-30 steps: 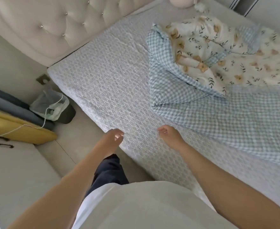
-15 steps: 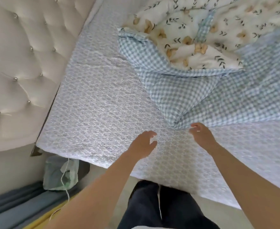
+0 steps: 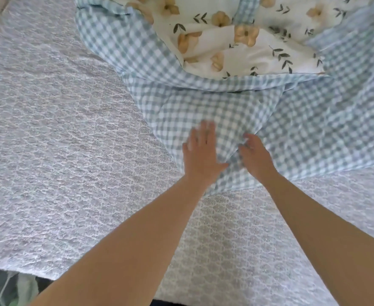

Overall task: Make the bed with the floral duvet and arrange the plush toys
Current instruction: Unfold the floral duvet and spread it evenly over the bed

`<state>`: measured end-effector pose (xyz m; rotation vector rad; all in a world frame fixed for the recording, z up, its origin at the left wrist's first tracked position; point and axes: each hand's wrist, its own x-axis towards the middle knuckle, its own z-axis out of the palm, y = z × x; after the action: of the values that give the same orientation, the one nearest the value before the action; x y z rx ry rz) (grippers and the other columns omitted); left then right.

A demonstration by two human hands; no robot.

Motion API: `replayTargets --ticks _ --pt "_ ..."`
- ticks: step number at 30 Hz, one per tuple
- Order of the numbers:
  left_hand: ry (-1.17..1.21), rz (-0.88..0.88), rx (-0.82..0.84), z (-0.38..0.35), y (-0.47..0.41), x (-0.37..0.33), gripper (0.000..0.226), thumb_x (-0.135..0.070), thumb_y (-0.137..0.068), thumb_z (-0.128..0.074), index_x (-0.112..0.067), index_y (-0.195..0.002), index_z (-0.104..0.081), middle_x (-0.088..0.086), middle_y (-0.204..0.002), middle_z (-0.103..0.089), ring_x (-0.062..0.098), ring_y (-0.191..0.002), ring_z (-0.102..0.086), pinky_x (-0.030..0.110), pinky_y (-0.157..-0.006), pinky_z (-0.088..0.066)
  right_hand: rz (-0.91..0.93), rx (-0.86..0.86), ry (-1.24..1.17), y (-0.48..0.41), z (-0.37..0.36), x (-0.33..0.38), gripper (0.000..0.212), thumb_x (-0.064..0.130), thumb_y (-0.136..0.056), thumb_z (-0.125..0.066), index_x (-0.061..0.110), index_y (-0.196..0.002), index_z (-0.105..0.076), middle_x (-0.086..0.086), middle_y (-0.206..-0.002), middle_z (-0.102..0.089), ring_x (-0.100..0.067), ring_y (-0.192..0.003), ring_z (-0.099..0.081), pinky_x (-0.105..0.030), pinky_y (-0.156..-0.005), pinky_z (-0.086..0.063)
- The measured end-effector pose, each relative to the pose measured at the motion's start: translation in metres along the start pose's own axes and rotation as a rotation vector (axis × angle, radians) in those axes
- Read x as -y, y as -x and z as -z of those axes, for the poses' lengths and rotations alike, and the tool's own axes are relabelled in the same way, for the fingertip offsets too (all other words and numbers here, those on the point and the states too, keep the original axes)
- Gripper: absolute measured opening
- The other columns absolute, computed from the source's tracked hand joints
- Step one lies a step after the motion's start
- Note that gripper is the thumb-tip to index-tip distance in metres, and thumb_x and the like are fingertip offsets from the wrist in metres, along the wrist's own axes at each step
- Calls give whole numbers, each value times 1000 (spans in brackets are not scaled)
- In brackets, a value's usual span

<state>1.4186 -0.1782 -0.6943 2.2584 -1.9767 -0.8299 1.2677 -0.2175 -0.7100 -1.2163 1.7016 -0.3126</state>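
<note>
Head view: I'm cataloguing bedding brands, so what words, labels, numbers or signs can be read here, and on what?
None readable: no word, label, brand, number or sign shows.
The duvet shows only blue gingham checks and a flower-and-leaf print.
The mattress cover bears only a quilted pattern.
No tag shows by the left hand or the right hand.

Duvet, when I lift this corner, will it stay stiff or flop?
Probably floppy: the duvet lies in soft folds, and creases gather where the right hand grips it. Likely light for its size, since its edges look puffy. The textured mattress may drag on it.
</note>
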Motion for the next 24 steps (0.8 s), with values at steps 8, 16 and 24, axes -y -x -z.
replayTargets --ticks 8,16,24 --pt "80 172 92 -2 -57 31 26 -27 -93 -51 -22 -118 -55 0 -100 -64 24 -92 -62 36 -71 -49 -308 -92 -630 -71 3 13 104 35 -76 -79 28 -151 -8 -10 -133 -51 -26 -104 -62 -36 -75 -59" --pt "304 294 274 2 -24 75 51 -11 -84 -61 -23 -132 -49 -2 -104 -59 25 -100 -59 45 -92 -50 -377 225 -398 -54 -18 36 50 9 -82 -67 11 -128 -50 -5 -122 -61 -19 -101 -62 -30 -77 -54" --pt "554 414 325 5 56 149 70 -8 -66 -82 -15 -126 -47 -4 -106 -57 24 -104 -56 34 -87 -47 -538 594 -108 26 -106 21 27 9 -83 -66 -2 -106 -57 -17 -116 -62 -26 -103 -65 -40 -91 -56"
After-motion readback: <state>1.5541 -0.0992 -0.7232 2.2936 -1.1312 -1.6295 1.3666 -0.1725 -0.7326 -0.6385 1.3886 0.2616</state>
